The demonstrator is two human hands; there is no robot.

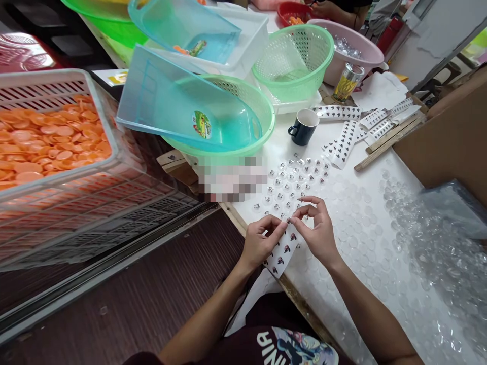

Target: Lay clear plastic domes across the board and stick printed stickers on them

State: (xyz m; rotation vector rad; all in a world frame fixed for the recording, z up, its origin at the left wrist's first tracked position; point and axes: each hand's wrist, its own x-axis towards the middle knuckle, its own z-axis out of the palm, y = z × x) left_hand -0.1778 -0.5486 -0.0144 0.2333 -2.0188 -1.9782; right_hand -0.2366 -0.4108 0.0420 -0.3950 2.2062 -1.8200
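Note:
My left hand (pixel 258 241) pinches the upper end of a white sticker sheet (pixel 282 253) printed with small dark and pink figures. The sheet slants across the table's near edge. Close beside it, my right hand (pixel 319 230) has thumb and forefinger pressed together on a small sticker (pixel 288 220) at the sheet's top; whether it is fully off the sheet I cannot tell. Just beyond my fingers lie rows of clear round discs (pixel 279 195), each bearing one small figure. Plain clear discs (pixel 353 213) spread over the table to the right of my right hand.
A dark mug (pixel 304 126) stands behind the discs, near more sticker sheets (pixel 346 139) and wooden strips (pixel 388 142). Blue tubs (pixel 182 106) and green baskets (pixel 294 56) fill the back. At left, a crate (pixel 57 177) holds orange discs. Clear pieces (pixel 437 253) heap at right.

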